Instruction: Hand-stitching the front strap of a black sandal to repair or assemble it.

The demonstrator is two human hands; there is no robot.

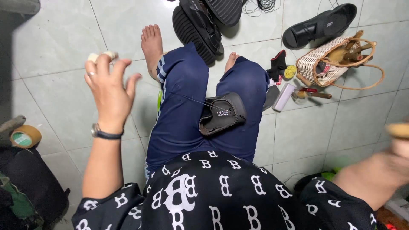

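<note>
Tiled floor under everything, and the person sits with legs in dark blue trousers stretched out over it. Across the lap, on the right thigh, lies a dark sandal, sole up, with a thin thread running off it towards the left. Left hand is raised above the floor, fingers spread and loosely curled, nothing gripped in the palm, pale wrapping on the fingertips. Right hand is blurred at the right edge; it seems to hold a wooden handle, though how tightly I cannot tell. Woven basket sits near the far right, more sandals at the far edge, tape roll at the left.
</note>
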